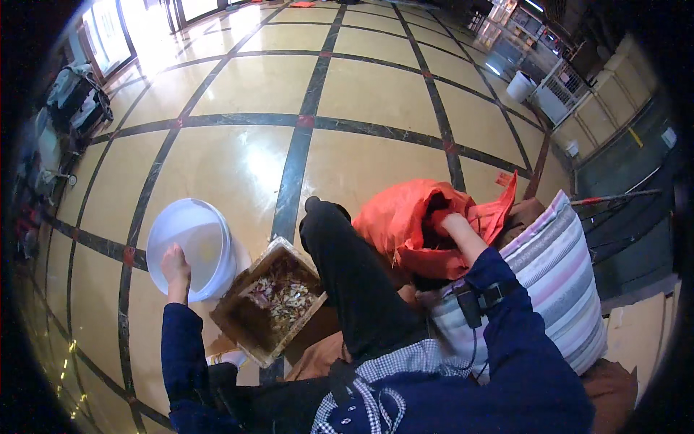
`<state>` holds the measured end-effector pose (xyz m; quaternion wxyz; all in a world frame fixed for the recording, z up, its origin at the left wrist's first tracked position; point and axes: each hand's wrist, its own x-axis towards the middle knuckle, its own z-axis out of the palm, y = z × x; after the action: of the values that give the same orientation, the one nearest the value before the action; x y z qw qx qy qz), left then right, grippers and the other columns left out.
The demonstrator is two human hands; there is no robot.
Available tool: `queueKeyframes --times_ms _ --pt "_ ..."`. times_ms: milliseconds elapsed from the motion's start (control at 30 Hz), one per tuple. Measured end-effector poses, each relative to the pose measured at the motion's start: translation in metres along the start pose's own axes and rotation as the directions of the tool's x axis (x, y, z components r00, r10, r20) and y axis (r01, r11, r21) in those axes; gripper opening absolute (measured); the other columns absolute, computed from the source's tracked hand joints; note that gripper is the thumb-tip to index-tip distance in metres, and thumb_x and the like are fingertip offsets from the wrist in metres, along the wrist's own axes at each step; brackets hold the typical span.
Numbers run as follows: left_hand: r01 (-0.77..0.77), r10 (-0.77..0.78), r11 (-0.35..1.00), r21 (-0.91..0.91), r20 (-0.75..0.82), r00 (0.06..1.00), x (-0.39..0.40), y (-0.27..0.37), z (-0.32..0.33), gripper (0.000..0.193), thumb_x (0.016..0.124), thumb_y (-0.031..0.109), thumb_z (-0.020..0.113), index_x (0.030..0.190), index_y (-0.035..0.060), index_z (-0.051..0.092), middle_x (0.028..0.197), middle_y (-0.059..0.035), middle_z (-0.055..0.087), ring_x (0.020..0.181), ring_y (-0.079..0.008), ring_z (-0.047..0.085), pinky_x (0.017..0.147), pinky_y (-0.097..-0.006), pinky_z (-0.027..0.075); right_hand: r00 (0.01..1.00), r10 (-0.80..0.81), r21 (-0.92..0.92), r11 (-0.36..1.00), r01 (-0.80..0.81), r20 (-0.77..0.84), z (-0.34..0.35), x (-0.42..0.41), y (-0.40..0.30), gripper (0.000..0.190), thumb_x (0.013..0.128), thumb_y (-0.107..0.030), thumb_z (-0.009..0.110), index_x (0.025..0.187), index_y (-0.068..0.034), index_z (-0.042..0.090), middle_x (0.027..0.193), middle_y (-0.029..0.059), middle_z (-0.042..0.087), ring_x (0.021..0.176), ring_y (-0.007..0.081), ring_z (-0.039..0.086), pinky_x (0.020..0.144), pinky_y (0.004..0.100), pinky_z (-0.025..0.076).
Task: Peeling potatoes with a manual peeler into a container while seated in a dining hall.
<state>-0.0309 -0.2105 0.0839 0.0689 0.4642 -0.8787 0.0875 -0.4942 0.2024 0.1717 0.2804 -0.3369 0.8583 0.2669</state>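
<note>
My left hand [176, 263] is over the near left side of a white plastic bucket [203, 217]; whether its fingers hold anything cannot be told. The bucket has a small yellowish patch low inside. My right hand [443, 219] reaches into the dark mouth of an orange-red woven sack [385, 211], its fingers hidden inside. Between the bucket and my leg a worn, tilted box [230, 320] holds many pale and reddish scraps [287, 295], heaped toward its far and right sides.
A striped cushion [564, 276] leans at my right, beside the sack. Farther right, a pole [618, 197] lies near a low tan wall [612, 108]. Another white bucket [520, 87] stands far right. A wheeled cart or stroller [81, 100] is at the far left.
</note>
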Motion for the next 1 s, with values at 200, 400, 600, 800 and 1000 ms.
queueKeyframes --times_ms 200,400,600,800,1000 --pt "-0.082 0.127 0.969 -0.232 0.186 0.974 0.027 0.007 0.038 0.009 0.058 -0.003 0.049 0.058 0.0059 0.052 0.064 -0.017 0.054 0.069 -0.0314 0.055 0.06 -0.0383 0.043 0.994 0.068 0.038 0.997 -0.071 0.09 0.032 0.031 0.025 0.026 0.063 -0.015 0.059 0.087 -0.004 0.06 0.085 0.0134 0.06 0.076 0.0251 0.058 0.066 0.0337 0.047" --pt "0.206 0.133 0.886 -0.415 0.653 0.746 0.046 -0.046 0.105 0.029 0.06 0.007 0.061 0.089 0.0092 0.06 0.094 -0.0231 0.054 0.093 -0.0354 0.051 0.076 -0.0382 0.043 0.986 0.111 0.088 0.989 -0.122 0.121 0.05 0.058 0.038 0.026 0.064 -0.015 0.059 0.088 -0.004 0.059 0.085 0.0125 0.06 0.075 0.0242 0.058 0.065 0.0331 0.047" --pt "0.267 -0.085 0.961 -0.07 0.844 0.53 0.044 -0.004 0.119 0.105 0.049 0.029 0.076 0.132 0.0291 0.011 0.135 -0.0235 0.001 0.124 -0.0418 0.003 0.098 -0.0517 0.016 0.97 0.185 0.104 0.974 -0.203 0.16 0.068 0.072 0.055 0.027 0.065 -0.016 0.059 0.089 -0.004 0.059 0.084 0.0116 0.059 0.074 0.0234 0.058 0.064 0.0326 0.047" --pt "-0.056 -0.012 0.994 0.089 0.624 0.781 0.044 0.077 0.028 0.074 0.057 0.019 0.07 0.122 0.0198 0.035 0.134 -0.0133 0.017 0.124 -0.0349 0.012 0.094 -0.0559 0.022 0.958 0.233 0.103 0.962 -0.252 0.17 0.082 0.076 0.057 0.028 0.065 -0.017 0.059 0.09 -0.004 0.058 0.084 0.0106 0.059 0.072 0.0225 0.057 0.063 0.032 0.046" --pt "-0.129 0.155 0.988 -0.088 0.444 0.882 0.04 0.019 0.071 0.047 0.06 0.001 0.059 0.105 0.0124 0.049 0.112 -0.0111 0.042 0.112 -0.0288 0.033 0.086 -0.0556 0.031 0.964 0.222 0.132 0.961 -0.242 0.146 0.088 0.082 0.042 0.028 0.066 -0.017 0.06 0.091 -0.004 0.057 0.083 0.0097 0.059 0.071 0.0216 0.057 0.062 0.0314 0.046"
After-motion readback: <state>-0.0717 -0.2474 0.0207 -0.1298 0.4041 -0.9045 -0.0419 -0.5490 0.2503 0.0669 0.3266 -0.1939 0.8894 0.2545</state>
